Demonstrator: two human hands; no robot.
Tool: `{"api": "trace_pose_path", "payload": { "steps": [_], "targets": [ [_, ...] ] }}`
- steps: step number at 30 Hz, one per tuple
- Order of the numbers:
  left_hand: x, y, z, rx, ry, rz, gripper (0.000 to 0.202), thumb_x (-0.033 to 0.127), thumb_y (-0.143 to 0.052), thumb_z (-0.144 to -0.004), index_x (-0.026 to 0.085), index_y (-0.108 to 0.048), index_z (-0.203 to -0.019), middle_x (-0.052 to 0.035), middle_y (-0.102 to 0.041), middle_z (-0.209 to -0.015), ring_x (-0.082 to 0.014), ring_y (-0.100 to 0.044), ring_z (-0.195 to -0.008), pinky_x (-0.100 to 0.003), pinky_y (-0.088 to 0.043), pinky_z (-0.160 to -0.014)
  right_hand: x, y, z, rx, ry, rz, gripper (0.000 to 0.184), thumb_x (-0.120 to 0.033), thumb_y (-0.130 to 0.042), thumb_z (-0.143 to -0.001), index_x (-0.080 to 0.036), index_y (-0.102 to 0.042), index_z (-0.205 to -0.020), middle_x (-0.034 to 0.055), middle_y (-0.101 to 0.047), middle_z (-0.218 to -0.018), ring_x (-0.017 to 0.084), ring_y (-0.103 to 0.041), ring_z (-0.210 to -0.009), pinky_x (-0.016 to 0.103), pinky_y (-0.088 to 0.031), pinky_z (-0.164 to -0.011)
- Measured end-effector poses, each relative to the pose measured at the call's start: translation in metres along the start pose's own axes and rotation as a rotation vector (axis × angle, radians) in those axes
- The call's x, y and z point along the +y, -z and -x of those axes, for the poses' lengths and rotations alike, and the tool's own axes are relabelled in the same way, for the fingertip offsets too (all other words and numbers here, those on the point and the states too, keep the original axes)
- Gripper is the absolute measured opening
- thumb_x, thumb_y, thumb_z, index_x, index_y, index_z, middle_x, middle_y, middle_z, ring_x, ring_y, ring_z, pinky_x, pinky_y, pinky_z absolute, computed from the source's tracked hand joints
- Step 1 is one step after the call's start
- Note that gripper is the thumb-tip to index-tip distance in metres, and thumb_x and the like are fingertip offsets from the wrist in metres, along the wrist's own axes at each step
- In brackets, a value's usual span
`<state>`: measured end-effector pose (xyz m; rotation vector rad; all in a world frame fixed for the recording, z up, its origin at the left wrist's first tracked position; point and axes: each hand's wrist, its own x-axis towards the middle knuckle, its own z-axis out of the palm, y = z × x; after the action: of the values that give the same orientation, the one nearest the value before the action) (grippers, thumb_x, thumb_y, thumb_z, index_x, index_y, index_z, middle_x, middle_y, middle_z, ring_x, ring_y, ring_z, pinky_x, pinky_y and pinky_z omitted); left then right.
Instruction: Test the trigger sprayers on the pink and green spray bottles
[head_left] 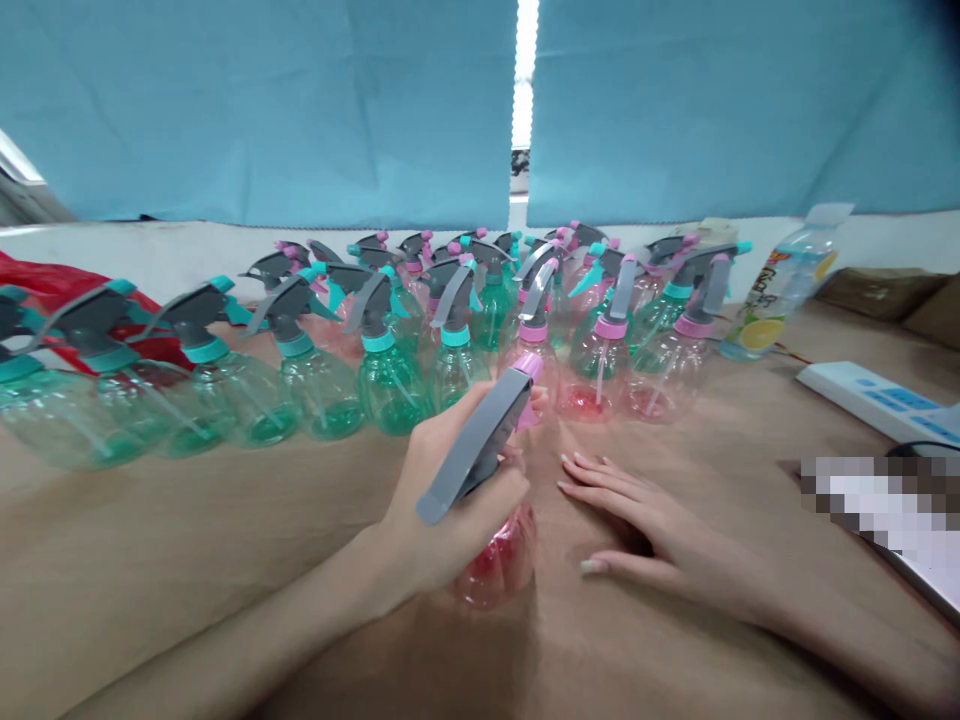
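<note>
My left hand (450, 500) is wrapped around the neck of a pink spray bottle (499, 565) with a grey and pink trigger head. The bottle stands on the brown tabletop (300, 580), its neck hidden by my fingers. To its right my right hand (637, 515) rests on the table, fingers stretched out, holding nothing. Just beyond my hands stand a green spray bottle (394, 390) with a teal collar and a pink spray bottle (600, 370) with a pink collar, among several more of both colours.
A row of green bottles (187, 400) reaches to the left edge, with red plastic (75, 290) behind. At right stand a drink bottle (780, 285), a white power strip (881, 400) and a partly blurred flat object (900, 540). A blue curtain (300, 110) hangs at the back.
</note>
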<state>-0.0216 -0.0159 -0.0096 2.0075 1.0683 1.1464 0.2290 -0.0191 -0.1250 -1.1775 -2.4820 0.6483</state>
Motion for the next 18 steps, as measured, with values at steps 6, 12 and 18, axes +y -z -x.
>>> {"api": "trace_pose_path", "payload": {
  "steps": [6,12,18],
  "targets": [
    [0.001,0.0,-0.002,-0.01,0.009,-0.006,0.011,0.02,-0.045,-0.064,0.025,-0.042,-0.075,0.005,-0.049,-0.064,-0.0139,-0.048,-0.054,-0.029,-0.039,-0.052,0.001,-0.001,0.001,0.019,0.011,0.0,0.068,-0.059,-0.058,-0.089,-0.031,-0.039,-0.148,0.0042,-0.03,-0.158,0.031,-0.026,-0.145,0.055,-0.023,-0.117],
    [0.008,0.005,-0.004,-0.092,0.011,0.004,0.019,0.017,-0.046,-0.063,0.024,-0.05,-0.081,0.0056,-0.048,-0.063,-0.0137,-0.046,-0.054,-0.028,-0.037,-0.053,0.0,0.0,0.0,0.004,0.003,0.007,0.068,-0.059,-0.058,-0.089,-0.03,-0.039,-0.148,0.0042,-0.03,-0.158,0.03,-0.026,-0.145,0.054,-0.023,-0.117],
    [0.01,0.006,-0.003,-0.083,0.009,0.032,0.013,0.016,-0.046,-0.064,0.023,-0.046,-0.076,0.0037,-0.05,-0.069,-0.0139,-0.045,-0.059,-0.029,-0.04,-0.057,-0.002,0.001,-0.001,-0.002,-0.02,-0.009,0.069,-0.061,-0.058,-0.088,-0.03,-0.041,-0.147,0.0041,-0.031,-0.158,0.031,-0.026,-0.145,0.055,-0.024,-0.117]
  ]
}}
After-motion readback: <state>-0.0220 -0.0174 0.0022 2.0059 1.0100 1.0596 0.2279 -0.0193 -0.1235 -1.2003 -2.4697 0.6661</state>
